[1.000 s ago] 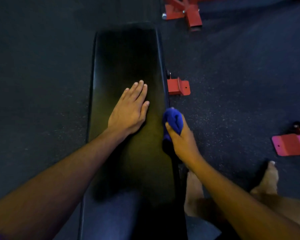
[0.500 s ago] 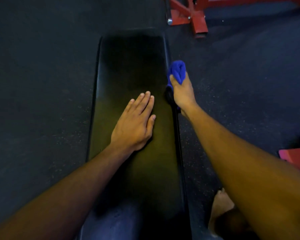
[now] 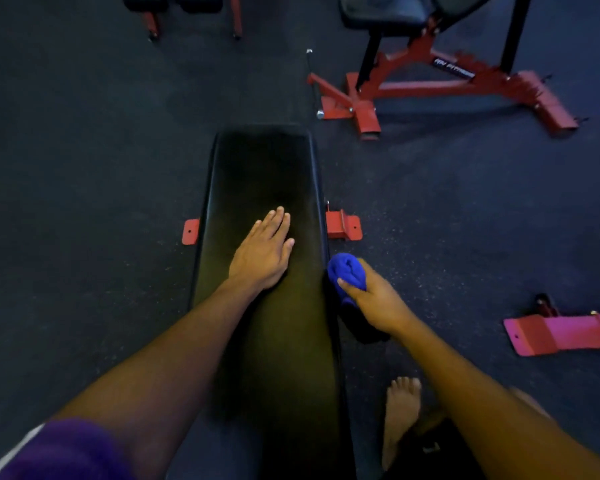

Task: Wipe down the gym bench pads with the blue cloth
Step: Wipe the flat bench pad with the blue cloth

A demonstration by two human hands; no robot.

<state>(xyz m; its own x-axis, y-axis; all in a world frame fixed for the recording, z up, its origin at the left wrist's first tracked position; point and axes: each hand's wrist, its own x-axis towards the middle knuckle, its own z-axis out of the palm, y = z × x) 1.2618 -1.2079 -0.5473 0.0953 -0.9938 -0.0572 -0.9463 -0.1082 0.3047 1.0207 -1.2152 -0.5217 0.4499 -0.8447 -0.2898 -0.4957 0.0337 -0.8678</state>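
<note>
Two hands at work | left hand [image 3: 262, 256] lies flat, fingers straight, on black bench pad [image 3: 257, 174] | right hand [image 3: 373, 299], just beside it, grips blue cloth [image 3: 346, 271] against pad's edge

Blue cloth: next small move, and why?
Probably slide the blue cloth forward along the bench pad's right edge: the right hand grips it bunched against that side, the left hand lies flat on top, and the far stretch lies ahead.
</note>
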